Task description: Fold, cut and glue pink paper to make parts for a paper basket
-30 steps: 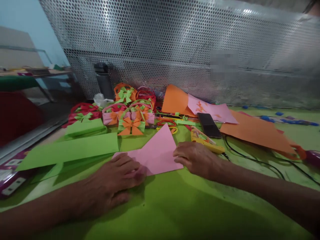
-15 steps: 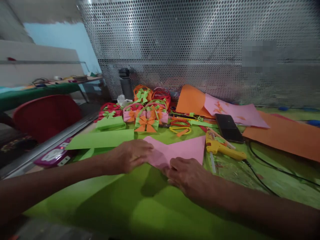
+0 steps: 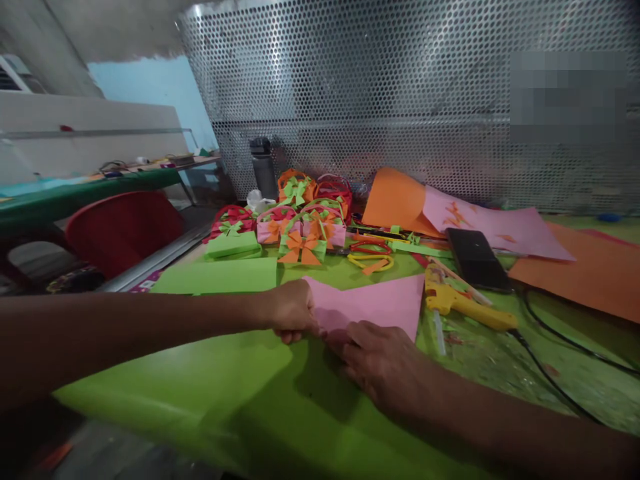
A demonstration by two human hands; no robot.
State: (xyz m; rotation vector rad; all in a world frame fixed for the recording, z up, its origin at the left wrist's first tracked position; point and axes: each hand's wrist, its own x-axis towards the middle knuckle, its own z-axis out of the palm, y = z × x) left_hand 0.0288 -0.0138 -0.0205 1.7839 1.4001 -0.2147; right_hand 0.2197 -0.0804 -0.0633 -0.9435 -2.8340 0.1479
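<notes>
Pink paper (image 3: pixel 375 300) on the green surface (image 3: pixel 200 393), taken as the clock's centre. At 6 o'clock, the right hand (image 3: pixel 375 360), its fingers curled against the near edge; whether they pinch it cannot be told. At 9 o'clock, the left hand (image 3: pixel 293 310), its fingers closed on the paper's left end. At 3 o'clock, a yellow glue gun (image 3: pixel 465 310); at 10, green paper (image 3: pixel 225 275). Farther off: a phone (image 3: pixel 477 260) at 2, scissors (image 3: pixel 373 261) at 12, small bags (image 3: pixel 303 247) and a bottle (image 3: pixel 264 173) at 11.
</notes>
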